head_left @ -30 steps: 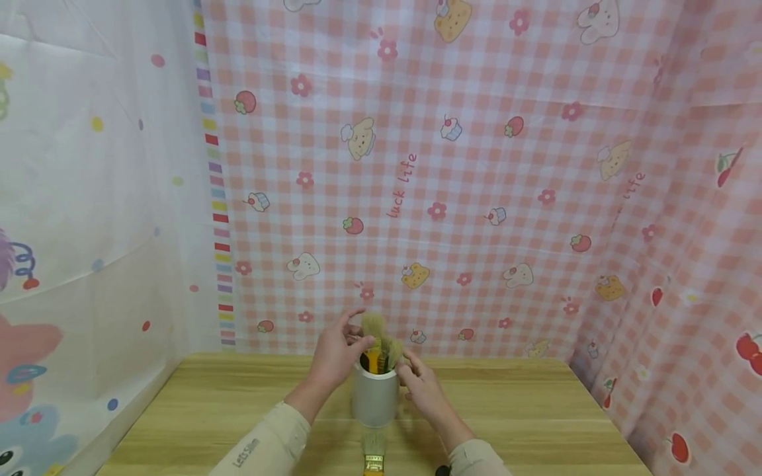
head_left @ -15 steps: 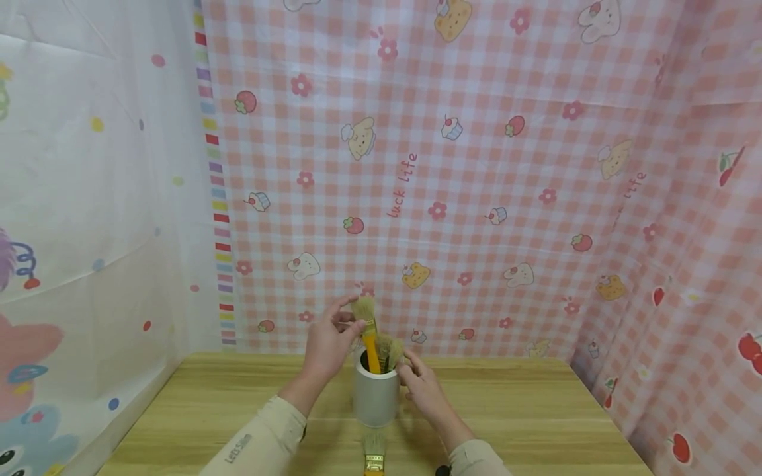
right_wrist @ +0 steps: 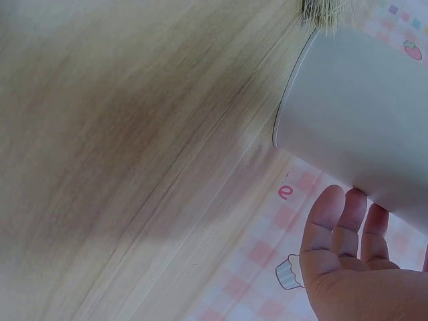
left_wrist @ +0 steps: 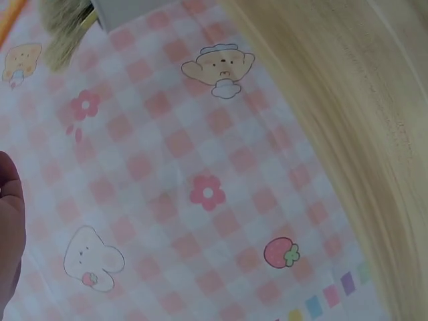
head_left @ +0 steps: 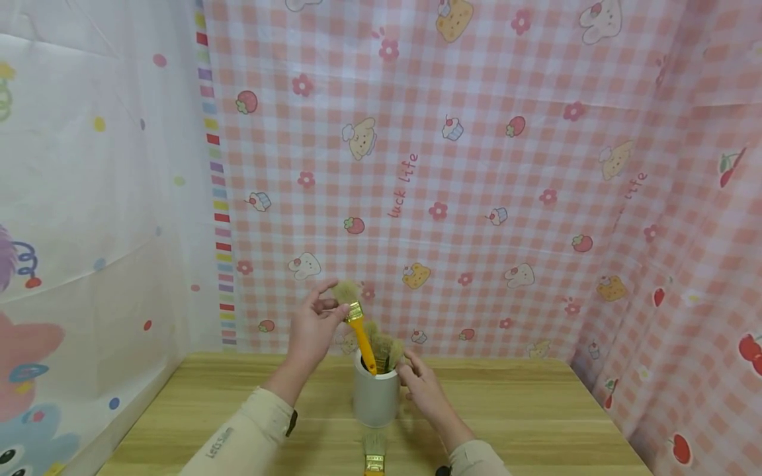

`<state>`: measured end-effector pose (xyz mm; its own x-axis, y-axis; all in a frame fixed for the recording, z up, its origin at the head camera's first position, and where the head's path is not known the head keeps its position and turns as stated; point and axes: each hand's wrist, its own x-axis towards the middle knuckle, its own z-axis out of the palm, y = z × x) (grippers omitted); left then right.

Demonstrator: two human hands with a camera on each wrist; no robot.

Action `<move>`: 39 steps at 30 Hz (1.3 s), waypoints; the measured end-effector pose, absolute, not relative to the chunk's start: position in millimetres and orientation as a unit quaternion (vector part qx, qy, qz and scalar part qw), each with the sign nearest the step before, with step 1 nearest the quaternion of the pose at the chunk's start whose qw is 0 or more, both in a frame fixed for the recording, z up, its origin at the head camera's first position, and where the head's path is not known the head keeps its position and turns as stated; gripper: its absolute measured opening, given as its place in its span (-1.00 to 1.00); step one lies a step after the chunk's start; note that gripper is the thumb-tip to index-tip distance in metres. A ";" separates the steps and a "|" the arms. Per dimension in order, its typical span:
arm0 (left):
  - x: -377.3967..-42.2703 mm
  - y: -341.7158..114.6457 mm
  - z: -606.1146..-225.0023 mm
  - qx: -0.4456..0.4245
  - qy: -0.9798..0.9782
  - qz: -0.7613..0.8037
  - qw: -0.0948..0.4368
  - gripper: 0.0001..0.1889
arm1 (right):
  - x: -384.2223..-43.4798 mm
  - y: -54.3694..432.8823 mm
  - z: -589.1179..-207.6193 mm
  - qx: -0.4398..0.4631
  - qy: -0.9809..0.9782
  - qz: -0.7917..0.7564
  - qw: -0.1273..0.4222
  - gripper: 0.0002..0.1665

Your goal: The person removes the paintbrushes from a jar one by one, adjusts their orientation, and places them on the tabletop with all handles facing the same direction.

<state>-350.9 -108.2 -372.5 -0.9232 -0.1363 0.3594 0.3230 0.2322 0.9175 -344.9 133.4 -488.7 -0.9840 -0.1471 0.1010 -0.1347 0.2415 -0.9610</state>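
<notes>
My left hand [head_left: 311, 328] pinches a paintbrush [head_left: 364, 340] near its gold ferrule. Its pale bristles point up, and its yellow handle slants down to the mouth of a light grey cylindrical holder [head_left: 376, 400]. Several more brushes [head_left: 383, 350] stand in that holder, bristles up. My right hand [head_left: 424, 383] holds the holder at its right side, near the rim. In the right wrist view, the right fingertips [right_wrist: 328, 200] touch the holder's smooth wall [right_wrist: 361, 114]. The left wrist view shows only an edge of the left hand [left_wrist: 10, 234] and part of the brushes [left_wrist: 63, 33].
Another paintbrush [head_left: 374, 456] lies on the wooden table [head_left: 512, 410] in front of the holder, cut off by the frame. A small dark round thing [head_left: 442, 471] is by the right sleeve. A pink checked curtain [head_left: 476, 172] hangs behind the table.
My left hand has moved up and left, drawing the paintbrush upward so that most of its yellow handle shows and it leans left. The right hand and holder have stayed in place.
</notes>
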 end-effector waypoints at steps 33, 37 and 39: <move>-274.1 -144.9 -483.8 -0.087 -0.792 -0.593 -0.114 -0.37 | -349.9 134.3 -490.2 -0.086 0.796 -0.600 -0.001 -0.20; -269.9 -140.1 -497.5 -0.093 -0.804 -0.574 -0.125 -0.41 | -349.4 134.1 -491.5 -0.087 0.796 -0.599 0.003 -0.19; -267.2 -137.3 -500.6 -0.092 -0.809 -0.566 -0.129 -0.43 | -348.7 133.5 -492.2 -0.086 0.795 -0.600 0.004 -0.19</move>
